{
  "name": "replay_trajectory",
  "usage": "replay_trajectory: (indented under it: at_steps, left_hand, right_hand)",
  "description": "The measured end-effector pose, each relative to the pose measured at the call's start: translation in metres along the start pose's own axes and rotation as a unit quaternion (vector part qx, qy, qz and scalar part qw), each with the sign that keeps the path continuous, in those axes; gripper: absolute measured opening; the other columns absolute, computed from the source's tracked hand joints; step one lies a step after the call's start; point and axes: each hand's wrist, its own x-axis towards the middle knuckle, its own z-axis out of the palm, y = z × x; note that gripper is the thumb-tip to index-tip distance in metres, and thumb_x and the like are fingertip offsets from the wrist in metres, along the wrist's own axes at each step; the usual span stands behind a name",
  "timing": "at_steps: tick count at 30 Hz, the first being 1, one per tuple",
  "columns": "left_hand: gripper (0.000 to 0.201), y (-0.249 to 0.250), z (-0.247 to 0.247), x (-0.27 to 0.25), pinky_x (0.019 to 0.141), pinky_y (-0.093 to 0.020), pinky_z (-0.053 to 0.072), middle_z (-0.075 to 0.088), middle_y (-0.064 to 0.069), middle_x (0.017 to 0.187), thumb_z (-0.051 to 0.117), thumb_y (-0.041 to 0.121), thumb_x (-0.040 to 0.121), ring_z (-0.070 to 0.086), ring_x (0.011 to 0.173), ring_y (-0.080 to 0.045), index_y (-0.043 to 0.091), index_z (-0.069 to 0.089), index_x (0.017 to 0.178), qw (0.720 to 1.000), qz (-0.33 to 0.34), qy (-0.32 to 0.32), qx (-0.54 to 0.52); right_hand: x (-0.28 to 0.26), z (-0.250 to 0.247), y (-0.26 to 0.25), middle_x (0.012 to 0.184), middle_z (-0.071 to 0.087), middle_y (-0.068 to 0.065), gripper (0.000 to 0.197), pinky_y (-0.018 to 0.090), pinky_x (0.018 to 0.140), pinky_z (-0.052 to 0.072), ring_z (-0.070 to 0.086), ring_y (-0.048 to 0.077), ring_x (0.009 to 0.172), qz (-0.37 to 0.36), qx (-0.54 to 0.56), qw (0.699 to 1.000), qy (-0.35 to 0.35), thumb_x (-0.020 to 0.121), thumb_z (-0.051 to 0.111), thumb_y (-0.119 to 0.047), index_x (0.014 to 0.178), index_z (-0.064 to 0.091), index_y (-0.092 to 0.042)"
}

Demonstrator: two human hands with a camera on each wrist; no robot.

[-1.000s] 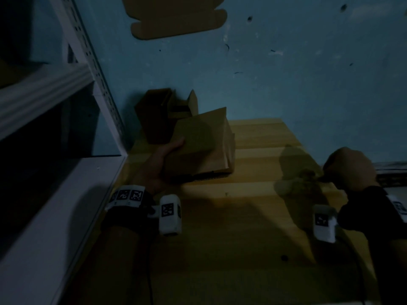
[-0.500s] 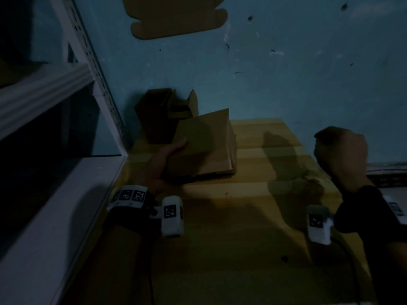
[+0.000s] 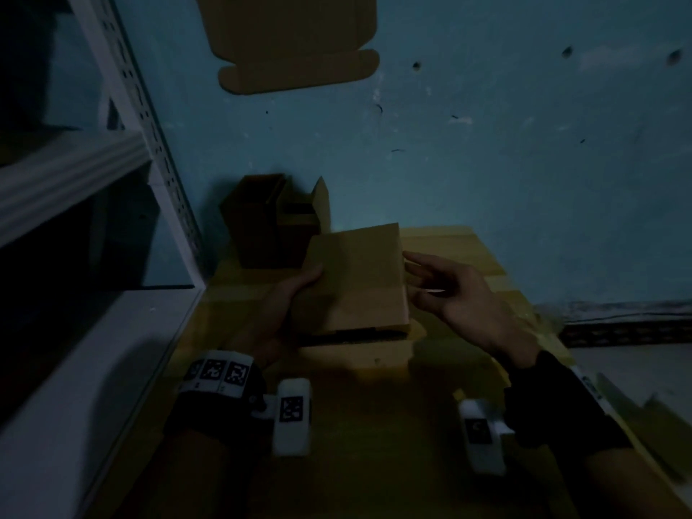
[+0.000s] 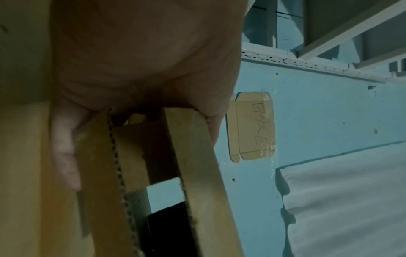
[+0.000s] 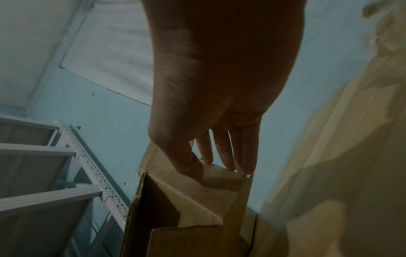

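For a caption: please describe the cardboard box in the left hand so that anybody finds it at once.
Find the yellow wooden table against the blue wall. Above its far left, the left hand grips a light brown corrugated cardboard box, the right hand at its right edge. Unlike the dark open cardboard box in the corner behind, it is paler and held.

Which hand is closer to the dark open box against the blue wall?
Left. The left hand grips the cardboard box just in front of the dark box; the right hand is at the cardboard box's right edge, farther away.
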Motion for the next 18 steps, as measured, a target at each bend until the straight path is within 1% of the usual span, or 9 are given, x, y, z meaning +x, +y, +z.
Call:
replay_trajectory:
  at_steps: [2, 4, 6, 8, 10, 13, 15, 16, 18]
  left_hand:
    - [0.040, 0.001, 0.002, -0.002, 0.110, -0.050, 0.043, 0.072, -0.013, 0.121, 0.060, 0.042, 0.095, 0.064, 0.119, -0.034, 0.012, 0.070, 0.119, 1.000, 0.010, 0.002, 0.022]
    - [0.033, 0.002, 0.004, -0.004, 0.096, -0.044, 0.052, 0.078, -0.001, 0.105, 0.054, 0.051, 0.096, 0.073, 0.099, -0.021, 0.024, 0.071, 0.107, 0.998, 0.035, 0.012, 0.059]
    - [0.034, 0.002, 0.006, -0.005, 0.089, -0.041, 0.053, 0.078, 0.008, 0.099, 0.049, 0.060, 0.095, 0.075, 0.090, -0.012, 0.034, 0.070, 0.100, 0.994, 0.062, 0.024, 0.085]
    - [0.039, 0.003, 0.008, -0.006, 0.088, -0.040, 0.052, 0.078, 0.009, 0.098, 0.042, 0.062, 0.096, 0.074, 0.091, -0.011, 0.034, 0.068, 0.104, 0.994, 0.077, 0.021, 0.081]
    - [0.047, 0.005, 0.010, -0.009, 0.092, -0.041, 0.053, 0.076, 0.000, 0.111, 0.036, 0.060, 0.099, 0.073, 0.101, -0.018, 0.028, 0.067, 0.112, 0.995, 0.085, 0.012, 0.049]
    - [0.054, 0.008, 0.006, -0.013, 0.092, -0.042, 0.054, 0.072, -0.007, 0.122, 0.037, 0.060, 0.096, 0.069, 0.112, -0.024, 0.025, 0.074, 0.113, 0.994, 0.112, -0.014, 0.009]
    - [0.052, 0.007, 0.001, -0.014, 0.084, -0.039, 0.057, 0.073, -0.007, 0.117, 0.053, 0.064, 0.086, 0.069, 0.109, -0.025, 0.025, 0.078, 0.110, 0.989, 0.139, -0.040, 0.005]
    - [0.063, 0.006, -0.003, -0.013, 0.081, -0.039, 0.058, 0.073, -0.010, 0.116, 0.070, 0.066, 0.073, 0.070, 0.104, -0.025, 0.021, 0.074, 0.118, 0.988, 0.143, -0.052, 0.007]
    - [0.120, 0.006, -0.009, -0.011, 0.073, -0.034, 0.059, 0.066, -0.013, 0.123, 0.096, 0.057, 0.042, 0.072, 0.095, -0.019, 0.014, 0.050, 0.144, 0.988, 0.137, -0.067, 0.022]
  right_hand:
    - [-0.001, -0.001, 0.001, 0.130, 0.063, -0.020, 0.068, 0.029, 0.103, 0.052, 0.057, -0.006, 0.122, -0.004, 0.005, 1.000, -0.015, 0.087, 0.071, 0.003, 0.147, 0.050, -0.020]
    - [-0.002, -0.001, 0.004, 0.137, 0.061, -0.017, 0.073, 0.034, 0.105, 0.051, 0.054, -0.004, 0.128, -0.010, 0.004, 1.000, -0.026, 0.086, 0.071, 0.004, 0.149, 0.046, -0.023]
    - [-0.002, -0.001, 0.005, 0.140, 0.059, -0.017, 0.077, 0.035, 0.106, 0.051, 0.051, -0.003, 0.131, -0.016, 0.010, 0.999, -0.039, 0.087, 0.069, 0.006, 0.151, 0.043, -0.027]
    - [-0.003, -0.001, 0.006, 0.144, 0.056, -0.016, 0.079, 0.034, 0.106, 0.050, 0.047, -0.003, 0.135, -0.020, 0.026, 0.998, -0.052, 0.087, 0.066, 0.009, 0.152, 0.040, -0.026]
    - [-0.004, -0.002, 0.006, 0.146, 0.054, -0.014, 0.079, 0.029, 0.102, 0.053, 0.046, -0.001, 0.137, -0.032, 0.055, 0.996, -0.065, 0.088, 0.063, 0.013, 0.153, 0.039, -0.023]
    - [-0.006, -0.001, 0.004, 0.145, 0.056, -0.012, 0.079, 0.016, 0.092, 0.052, 0.047, 0.000, 0.136, -0.041, 0.062, 0.994, -0.075, 0.088, 0.070, -0.001, 0.155, 0.036, -0.024]
    - [-0.008, 0.000, 0.002, 0.136, 0.062, -0.016, 0.082, 0.009, 0.089, 0.050, 0.051, -0.005, 0.129, -0.033, 0.041, 0.997, -0.059, 0.085, 0.074, -0.019, 0.155, 0.033, -0.029]
    - [-0.008, 0.001, 0.001, 0.127, 0.065, -0.020, 0.083, 0.006, 0.086, 0.049, 0.054, -0.010, 0.122, -0.026, 0.032, 0.998, -0.044, 0.084, 0.074, -0.023, 0.155, 0.032, -0.031]
    - [-0.007, 0.003, 0.001, 0.115, 0.065, -0.025, 0.085, 0.004, 0.080, 0.048, 0.057, -0.017, 0.110, -0.019, 0.019, 1.000, -0.013, 0.083, 0.077, -0.024, 0.155, 0.033, -0.033]
